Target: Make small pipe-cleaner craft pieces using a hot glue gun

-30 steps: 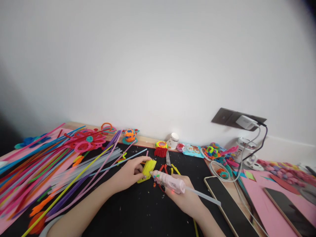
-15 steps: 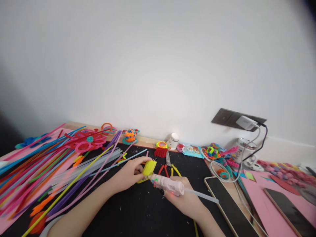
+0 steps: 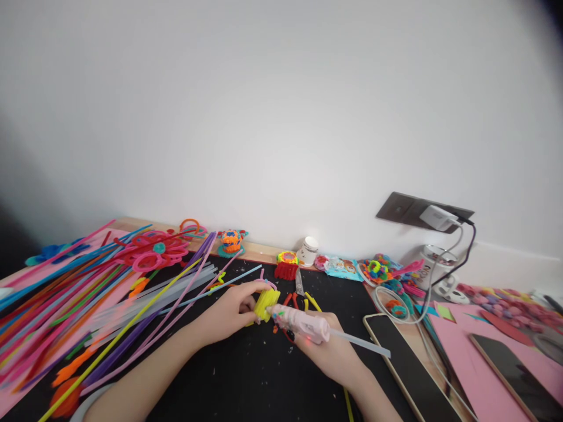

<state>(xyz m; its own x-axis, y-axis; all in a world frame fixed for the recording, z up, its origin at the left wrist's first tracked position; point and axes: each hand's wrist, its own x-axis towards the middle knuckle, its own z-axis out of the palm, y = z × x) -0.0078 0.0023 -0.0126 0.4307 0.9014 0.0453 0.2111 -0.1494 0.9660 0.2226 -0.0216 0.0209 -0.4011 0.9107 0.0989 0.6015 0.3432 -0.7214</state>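
Observation:
Near the middle of the black mat, my left hand [image 3: 233, 310] is closed on a yellow fuzzy piece [image 3: 266, 303] with a light purple loop at its top. My right hand [image 3: 328, 346] is wrapped round a pale pink glue gun [image 3: 303, 324], whose nozzle points left and meets the yellow piece or stops right beside it. A clear glue stick [image 3: 360, 342] sticks out of the gun's back. Scissors [image 3: 299, 282] and red-handled pliers or cutters lie just behind the gun, partly hidden by it.
Many coloured pipe cleaners [image 3: 105, 299] spread over the left side. Along the wall are a paper cup [image 3: 308, 251], an orange-blue figure [image 3: 231, 240] and a red-yellow piece [image 3: 287, 266]. To the right are a phone [image 3: 413, 369], white cables, a mug [image 3: 433, 266] and pink sheets [image 3: 466, 351].
The yellow piece has turned and tilted a little in my left hand, showing more of the purple loop. My right hand has shifted the glue gun slightly.

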